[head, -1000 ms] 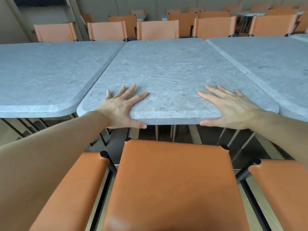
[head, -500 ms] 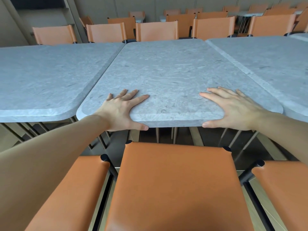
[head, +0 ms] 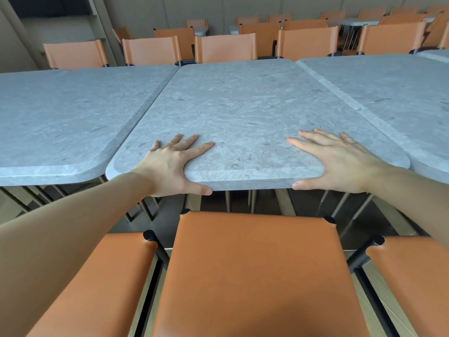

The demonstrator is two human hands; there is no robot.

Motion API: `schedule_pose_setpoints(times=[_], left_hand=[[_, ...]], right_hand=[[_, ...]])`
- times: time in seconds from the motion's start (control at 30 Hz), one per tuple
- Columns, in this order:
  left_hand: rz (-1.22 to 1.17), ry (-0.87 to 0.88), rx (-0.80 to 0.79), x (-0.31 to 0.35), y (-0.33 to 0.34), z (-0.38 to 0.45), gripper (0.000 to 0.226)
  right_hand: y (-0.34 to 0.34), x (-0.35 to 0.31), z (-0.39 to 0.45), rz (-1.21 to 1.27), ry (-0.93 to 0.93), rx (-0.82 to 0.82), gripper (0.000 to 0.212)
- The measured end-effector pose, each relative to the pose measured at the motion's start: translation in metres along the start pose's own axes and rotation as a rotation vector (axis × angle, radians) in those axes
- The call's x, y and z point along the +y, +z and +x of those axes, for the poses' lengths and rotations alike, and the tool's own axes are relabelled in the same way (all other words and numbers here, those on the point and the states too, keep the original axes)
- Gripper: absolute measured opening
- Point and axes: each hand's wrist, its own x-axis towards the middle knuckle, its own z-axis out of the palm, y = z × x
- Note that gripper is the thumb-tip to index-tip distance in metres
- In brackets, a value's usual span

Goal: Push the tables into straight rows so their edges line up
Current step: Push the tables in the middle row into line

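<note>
Three grey stone-look tables stand side by side. I face the middle table. Its near edge sits slightly closer to me than the near edge of the left table. The right table touches it along a seam, and my right forearm hides that table's near corner. My left hand lies flat on the middle table's near left part, fingers spread, thumb along the front edge. My right hand lies flat on the near right part in the same way, its thumb also against the front edge.
An orange chair back stands right in front of me, under the table edge, with another orange chair on each side. A row of orange chairs lines the far side of the tables. More tables and chairs stand behind that row.
Both hands keep their places on the middle table's near edge. That table and my hands sit slightly lower in the view, and its near edge looks a little closer to the left table's line.
</note>
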Motion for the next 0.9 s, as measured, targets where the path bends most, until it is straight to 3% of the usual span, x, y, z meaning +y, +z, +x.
schedule_pose_setpoints(times=[0.9], left_hand=[[-0.022, 0.006, 0.021, -0.0014, 0.0007, 0.0006, 0.12]], right_hand=[[-0.0011, -0.0004, -0.0003, 0.009, -0.001, 0.004, 0.124]])
